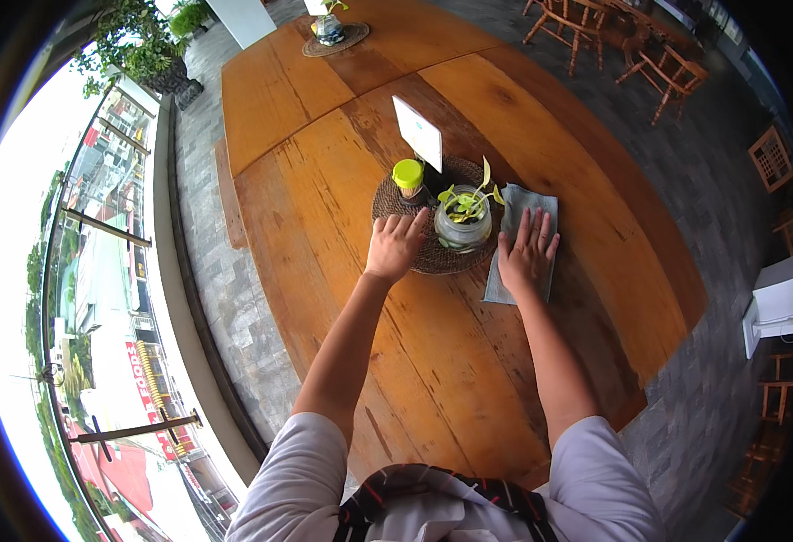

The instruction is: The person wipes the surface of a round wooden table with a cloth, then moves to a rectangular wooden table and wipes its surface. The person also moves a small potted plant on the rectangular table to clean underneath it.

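My right hand lies flat with its fingers spread on a folded grey-blue cloth on the wooden table. At the near left edge of a round woven placemat is my left hand, palm down, with nothing visible in it; whether it touches the mat I cannot tell. On the mat stand a glass jar with a green plant, a toothpick holder with a lime-green lid and an upright white card sign. A dark item behind the jar is partly hidden.
Farther along the table, another plant jar stands on a round mat. Wooden chairs are at the upper right. A railing and low ledge run along the left, beside a large potted plant.
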`<state>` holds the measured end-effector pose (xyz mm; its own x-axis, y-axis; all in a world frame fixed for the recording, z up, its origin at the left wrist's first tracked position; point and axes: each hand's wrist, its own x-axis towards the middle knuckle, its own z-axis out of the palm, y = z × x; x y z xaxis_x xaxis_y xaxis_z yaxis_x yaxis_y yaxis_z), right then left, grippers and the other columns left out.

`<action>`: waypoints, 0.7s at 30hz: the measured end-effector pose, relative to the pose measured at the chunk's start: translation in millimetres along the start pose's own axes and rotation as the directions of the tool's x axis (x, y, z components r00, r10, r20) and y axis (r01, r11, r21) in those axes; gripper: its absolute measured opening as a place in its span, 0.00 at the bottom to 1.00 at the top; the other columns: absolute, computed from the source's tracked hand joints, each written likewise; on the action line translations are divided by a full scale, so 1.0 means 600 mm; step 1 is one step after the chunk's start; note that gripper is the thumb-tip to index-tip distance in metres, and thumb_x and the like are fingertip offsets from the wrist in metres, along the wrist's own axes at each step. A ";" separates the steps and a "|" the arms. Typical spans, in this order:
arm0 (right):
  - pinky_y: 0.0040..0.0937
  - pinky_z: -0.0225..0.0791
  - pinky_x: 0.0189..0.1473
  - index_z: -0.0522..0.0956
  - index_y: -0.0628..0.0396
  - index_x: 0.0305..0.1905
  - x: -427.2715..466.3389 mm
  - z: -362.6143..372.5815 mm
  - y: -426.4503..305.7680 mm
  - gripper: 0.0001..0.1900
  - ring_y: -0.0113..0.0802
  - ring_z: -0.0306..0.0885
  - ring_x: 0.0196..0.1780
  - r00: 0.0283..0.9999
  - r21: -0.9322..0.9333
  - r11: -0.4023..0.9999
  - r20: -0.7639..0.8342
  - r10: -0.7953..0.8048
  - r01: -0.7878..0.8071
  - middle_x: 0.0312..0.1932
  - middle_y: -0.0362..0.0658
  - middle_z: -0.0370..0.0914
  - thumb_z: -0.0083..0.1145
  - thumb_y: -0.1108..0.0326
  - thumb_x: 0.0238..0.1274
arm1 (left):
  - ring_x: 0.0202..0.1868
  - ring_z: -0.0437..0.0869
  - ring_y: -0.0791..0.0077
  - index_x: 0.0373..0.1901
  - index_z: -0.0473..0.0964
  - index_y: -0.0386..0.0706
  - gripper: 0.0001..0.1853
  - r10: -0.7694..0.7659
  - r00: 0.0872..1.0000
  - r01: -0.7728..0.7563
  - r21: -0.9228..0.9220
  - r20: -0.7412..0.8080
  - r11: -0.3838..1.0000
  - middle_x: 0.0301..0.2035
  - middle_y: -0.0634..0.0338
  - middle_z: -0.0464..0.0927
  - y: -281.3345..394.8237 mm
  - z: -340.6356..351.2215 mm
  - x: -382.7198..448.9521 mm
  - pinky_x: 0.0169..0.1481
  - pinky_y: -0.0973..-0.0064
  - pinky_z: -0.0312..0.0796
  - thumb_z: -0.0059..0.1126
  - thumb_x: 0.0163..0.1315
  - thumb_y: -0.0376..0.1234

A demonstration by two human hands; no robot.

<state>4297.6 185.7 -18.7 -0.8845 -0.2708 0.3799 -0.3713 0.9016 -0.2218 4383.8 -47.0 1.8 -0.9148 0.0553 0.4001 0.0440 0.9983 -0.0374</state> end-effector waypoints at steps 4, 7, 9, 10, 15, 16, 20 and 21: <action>0.53 0.34 0.71 0.55 0.60 0.69 -0.104 -0.059 -0.033 0.34 0.49 0.38 0.75 0.976 -0.060 0.998 0.218 0.020 -0.007 0.72 0.56 0.44 0.39 0.48 0.66 | 0.44 0.73 0.65 0.51 0.72 0.43 0.18 -0.163 0.985 0.153 -0.151 -0.053 0.976 0.39 0.60 0.74 -0.025 -0.072 -0.140 0.50 0.67 0.63 0.53 0.61 0.39; 0.54 0.35 0.70 0.55 0.62 0.68 -0.224 -0.109 -0.105 0.34 0.52 0.39 0.75 0.948 -0.022 0.989 0.290 -0.133 0.145 0.72 0.58 0.44 0.39 0.49 0.65 | 0.46 0.73 0.60 0.49 0.73 0.41 0.16 -0.267 0.963 0.264 -0.303 0.032 0.916 0.42 0.56 0.74 -0.011 -0.124 -0.222 0.50 0.65 0.64 0.52 0.62 0.39; 0.56 0.36 0.70 0.55 0.63 0.68 -0.292 -0.118 -0.180 0.34 0.54 0.40 0.74 0.908 0.091 0.968 0.334 -0.253 0.236 0.71 0.59 0.44 0.40 0.49 0.64 | 0.46 0.73 0.57 0.49 0.72 0.39 0.16 -0.267 0.960 0.276 -0.453 0.086 0.847 0.44 0.52 0.72 0.020 -0.160 -0.267 0.51 0.64 0.65 0.50 0.63 0.38; 0.56 0.36 0.70 0.56 0.63 0.67 -0.316 -0.114 -0.219 0.34 0.54 0.41 0.74 0.873 0.157 0.951 0.377 -0.308 0.268 0.71 0.60 0.46 0.41 0.50 0.64 | 0.48 0.72 0.51 0.50 0.71 0.37 0.16 -0.241 0.958 0.285 -0.572 0.154 0.769 0.46 0.48 0.72 0.038 -0.174 -0.289 0.56 0.61 0.64 0.46 0.65 0.36; 0.56 0.38 0.69 0.61 0.64 0.63 -0.352 -0.079 -0.358 0.25 0.51 0.48 0.73 0.871 0.573 0.791 0.256 -0.420 0.213 0.68 0.57 0.55 0.41 0.61 0.66 | 0.62 0.63 0.48 0.59 0.61 0.32 0.25 -0.411 0.877 0.404 -0.846 0.250 0.348 0.58 0.41 0.63 0.034 -0.195 -0.373 0.67 0.63 0.56 0.39 0.69 0.42; 0.56 0.37 0.69 0.64 0.63 0.62 -0.348 -0.081 -0.358 0.22 0.49 0.50 0.73 0.875 0.711 0.684 0.217 -0.432 0.162 0.67 0.54 0.58 0.41 0.66 0.65 | 0.64 0.61 0.48 0.59 0.61 0.32 0.25 -0.429 0.861 0.439 -0.824 0.273 0.358 0.58 0.41 0.62 0.020 -0.195 -0.389 0.68 0.63 0.55 0.39 0.69 0.42; 0.52 0.33 0.71 0.74 0.57 0.55 -0.318 -0.112 -0.279 0.17 0.44 0.54 0.72 0.960 0.653 0.736 0.048 -0.276 0.179 0.65 0.47 0.65 0.39 0.73 0.66 | 0.69 0.46 0.42 0.60 0.61 0.34 0.34 -0.122 0.943 0.277 -0.526 0.311 0.804 0.64 0.37 0.51 0.007 -0.190 -0.423 0.70 0.53 0.47 0.53 0.60 0.49; 0.53 0.34 0.71 0.74 0.57 0.54 -0.310 -0.121 -0.246 0.16 0.45 0.53 0.72 0.978 0.528 0.837 0.054 -0.203 0.145 0.66 0.46 0.63 0.39 0.73 0.65 | 0.69 0.43 0.39 0.61 0.61 0.35 0.38 -0.058 0.944 0.205 -0.440 0.325 0.874 0.65 0.36 0.48 0.021 -0.191 -0.423 0.70 0.49 0.45 0.56 0.56 0.51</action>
<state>4537.2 127.4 8.5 -0.8046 -0.4664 0.3677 -0.5878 0.5370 -0.6051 4662.5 -46.7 4.4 -0.9965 -0.0113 0.0826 0.0274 0.8914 0.4523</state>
